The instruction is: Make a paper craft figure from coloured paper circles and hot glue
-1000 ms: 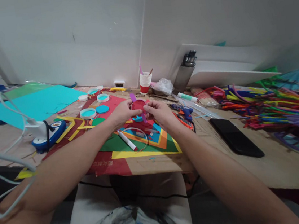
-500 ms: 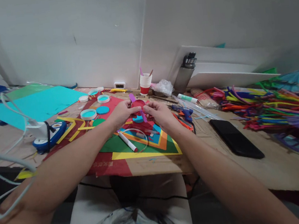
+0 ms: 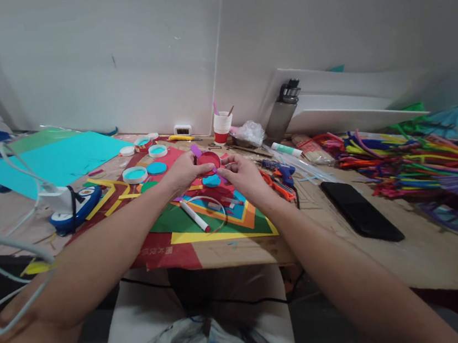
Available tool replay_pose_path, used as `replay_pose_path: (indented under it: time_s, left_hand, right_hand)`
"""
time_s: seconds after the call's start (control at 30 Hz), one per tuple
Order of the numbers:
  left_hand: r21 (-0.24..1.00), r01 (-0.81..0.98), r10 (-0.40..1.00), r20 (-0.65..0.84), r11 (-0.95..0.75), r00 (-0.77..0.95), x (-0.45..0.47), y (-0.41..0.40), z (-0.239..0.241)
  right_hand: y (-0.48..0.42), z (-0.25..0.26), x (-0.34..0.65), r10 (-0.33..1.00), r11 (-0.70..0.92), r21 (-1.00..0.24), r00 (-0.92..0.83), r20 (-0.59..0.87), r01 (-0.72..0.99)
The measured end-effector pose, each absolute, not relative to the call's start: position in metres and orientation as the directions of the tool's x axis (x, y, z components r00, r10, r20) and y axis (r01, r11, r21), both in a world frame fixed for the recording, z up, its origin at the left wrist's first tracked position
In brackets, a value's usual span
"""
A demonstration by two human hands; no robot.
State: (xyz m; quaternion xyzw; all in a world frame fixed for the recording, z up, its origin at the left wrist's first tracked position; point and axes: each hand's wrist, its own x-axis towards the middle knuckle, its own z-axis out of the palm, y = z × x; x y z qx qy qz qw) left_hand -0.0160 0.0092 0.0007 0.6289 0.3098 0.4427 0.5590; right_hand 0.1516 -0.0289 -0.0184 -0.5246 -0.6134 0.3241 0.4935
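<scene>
Above the coloured sheets, my left hand (image 3: 186, 172) grips a small red round piece (image 3: 208, 159), thumb across its near side. It looks like a shallow ring or lid. A purple paper strip (image 3: 196, 151) sticks out beyond it at the upper left, and its other end shows near the right fingertips. My right hand (image 3: 243, 174) has its thumb and fingers closed at the strip's lower right end. Just below lies a blue disc (image 3: 211, 181). A white marker with a red end (image 3: 195, 217) rests on the green sheet (image 3: 168, 222).
White rings (image 3: 135, 175) and a blue disc (image 3: 157, 168) lie to the left. Behind stand paper cups (image 3: 222, 128) and a bottle (image 3: 284, 112). On the right are a glue gun (image 3: 285, 172), orange-handled pliers (image 3: 279, 186), a black phone (image 3: 361, 211) and pipe cleaners (image 3: 411, 160).
The red round piece has tilted and shifted slightly left, showing more of its inside. My right fingers have moved lower along the purple strip, and the blue disc shows more.
</scene>
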Motion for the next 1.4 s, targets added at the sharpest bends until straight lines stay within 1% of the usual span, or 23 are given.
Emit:
replay_pose_path:
  time_s: [0.13,0.33,0.47,0.53,0.6,0.67,0.73,0.77,0.9,1.0,1.03,1.1,1.2,1.27,1.33,1.4]
  left_hand:
    - [0.980,-0.097,0.881,0.200,-0.175,0.429,-0.017,0.010,0.001]
    - [0.979,-0.121,0.878,0.201,-0.164,0.435,-0.016,0.009,0.001]
    - [0.979,-0.196,0.886,0.138,-0.055,0.443,-0.016,0.008,0.006]
    - [0.969,-0.247,0.892,0.103,0.010,0.441,-0.017,0.009,0.009]
    - [0.958,-0.280,0.906,0.063,0.063,0.418,-0.019,0.011,0.010]
    - [0.954,-0.280,0.923,0.012,0.104,0.385,-0.021,0.015,0.008]
    - [0.956,-0.269,0.932,-0.014,0.119,0.363,-0.022,0.019,0.005]
    - [0.957,-0.265,0.934,-0.014,0.115,0.357,-0.022,0.020,0.003]
    - [0.963,-0.252,0.940,-0.003,0.095,0.342,-0.022,0.021,0.002]
    - [0.965,-0.238,0.937,-0.021,0.111,0.350,-0.023,0.018,0.006]
    - [0.964,-0.238,0.934,-0.023,0.115,0.355,-0.023,0.018,0.007]
    - [0.963,-0.246,0.931,-0.011,0.108,0.364,-0.024,0.018,0.007]
    - [0.961,-0.266,0.936,0.020,0.079,0.351,-0.026,0.022,0.005]
    - [0.958,-0.277,0.948,0.024,0.069,0.318,-0.027,0.025,0.002]
    - [0.956,-0.287,0.959,0.020,0.065,0.284,-0.028,0.027,0.001]
    - [0.953,-0.299,0.965,0.025,0.056,0.260,-0.029,0.028,0.000]
  right_hand:
    - [-0.034,-0.015,0.150,0.935,0.292,-0.852,0.057,0.350,0.434]
    - [-0.041,-0.010,0.146,0.924,0.318,-0.829,0.047,0.381,0.461]
    - [-0.037,-0.007,0.152,0.926,0.330,-0.834,0.019,0.377,0.442]
    - [-0.037,-0.004,0.161,0.934,0.319,-0.814,-0.018,0.356,0.485]
    - [-0.038,-0.002,0.170,0.953,0.291,-0.752,-0.110,0.283,0.592]
    - [-0.042,-0.001,0.176,0.961,0.274,-0.677,-0.229,0.158,0.683]
    - [-0.046,-0.002,0.177,0.946,0.288,-0.599,-0.320,0.055,0.747]
    - [-0.049,-0.002,0.176,0.936,0.307,-0.559,-0.352,0.030,0.770]
    - [-0.055,-0.004,0.167,0.913,0.386,-0.417,-0.405,0.045,0.823]
    - [-0.056,0.000,0.170,0.933,0.354,-0.354,-0.352,0.071,0.866]
    - [-0.056,0.002,0.173,0.938,0.342,-0.359,-0.339,0.076,0.868]
    - [-0.056,0.006,0.181,0.937,0.343,-0.410,-0.338,0.088,0.845]
    - [-0.056,0.013,0.191,0.932,0.347,-0.528,-0.348,0.102,0.775]
    - [-0.056,0.018,0.193,0.945,0.309,-0.615,-0.305,0.116,0.725]
    - [-0.056,0.022,0.192,0.965,0.248,-0.743,-0.229,0.130,0.621]
    - [-0.056,0.025,0.188,0.974,0.199,-0.885,-0.184,0.131,0.422]
